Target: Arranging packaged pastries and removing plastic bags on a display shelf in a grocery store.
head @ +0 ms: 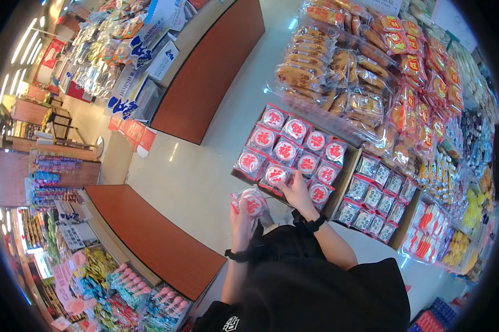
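Observation:
My left hand (241, 220) holds a clear-wrapped round pastry with a red printed character (252, 204), in front of my body and outside the box. My right hand (297, 191) reaches to the near edge of an open cardboard box (344, 176), its fingertips on a wrapped pastry (275, 173) in the front row. Whether those fingers grip it or only touch it, I cannot tell. Rows of the same red-marked pastries (286, 150) fill the box. I wear a black band on each wrist.
Right of the box stands another box of wrapped square snacks (373, 195). Beyond lie bagged flat baked goods (303, 70) and red-printed packets (411, 66). Wood-fronted counters (208, 74) with packaged goods stand across the aisle floor (179, 166), one more at lower left (158, 240).

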Tool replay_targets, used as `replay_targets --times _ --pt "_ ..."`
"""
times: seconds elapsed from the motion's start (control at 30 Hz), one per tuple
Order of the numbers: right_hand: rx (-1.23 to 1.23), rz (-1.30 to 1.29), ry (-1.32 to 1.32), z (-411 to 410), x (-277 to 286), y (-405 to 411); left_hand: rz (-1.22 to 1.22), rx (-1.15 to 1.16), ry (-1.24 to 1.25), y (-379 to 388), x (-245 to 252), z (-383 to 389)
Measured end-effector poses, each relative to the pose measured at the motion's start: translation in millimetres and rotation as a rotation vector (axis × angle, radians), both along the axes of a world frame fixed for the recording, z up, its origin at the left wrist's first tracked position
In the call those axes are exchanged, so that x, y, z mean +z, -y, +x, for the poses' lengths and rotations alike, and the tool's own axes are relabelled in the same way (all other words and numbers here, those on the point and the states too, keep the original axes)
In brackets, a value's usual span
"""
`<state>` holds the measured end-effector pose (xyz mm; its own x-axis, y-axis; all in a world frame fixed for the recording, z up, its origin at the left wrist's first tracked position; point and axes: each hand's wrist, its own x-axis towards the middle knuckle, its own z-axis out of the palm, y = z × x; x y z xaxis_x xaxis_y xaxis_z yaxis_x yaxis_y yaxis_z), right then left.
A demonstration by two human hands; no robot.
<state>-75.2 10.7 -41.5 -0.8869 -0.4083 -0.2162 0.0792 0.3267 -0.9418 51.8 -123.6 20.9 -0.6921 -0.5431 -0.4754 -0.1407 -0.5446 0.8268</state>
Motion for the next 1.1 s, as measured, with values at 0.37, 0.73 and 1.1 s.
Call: replay_targets --times 0.37,0.73,1.1 --pt "-0.452 0.150 0.078 16 18 31 0.162 -0.462 -0.071 91 11 -56" --pt "-0.588 0.097 0.031 68 86 62 0.439 -0.761 -0.028 107 13 -86" --pt "-0.625 -0.190 0.132 83 94 62 0.233 -0.778 -0.085 72 -12 -82"
